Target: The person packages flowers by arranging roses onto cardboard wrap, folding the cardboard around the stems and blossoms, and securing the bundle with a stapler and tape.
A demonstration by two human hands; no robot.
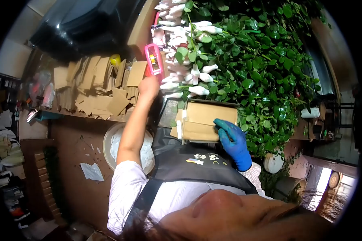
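Observation:
My bare left hand (149, 86) is closed at the near end of a pink tape dispenser (159, 66), which has a yellow roll inside; the fingertips are partly hidden. My right hand (232, 141), in a blue glove with green-blue fingertips, lies with fingers stretched out on the corner of a folded cardboard piece (201, 131). That cardboard rests in a shallow frame in front of my apron, with another flat cardboard panel (211, 112) behind it. Just beyond are cut flowers with white sleeves (199, 91) over their heads.
Leafy green stems (261, 60) are heaped across the right of the table. Loose cardboard pieces (96, 104) cover the left side, near a yellow roll (115, 60). Below stands a round tub (108, 149) holding white pieces. Black plastic (84, 28) lies at the back left.

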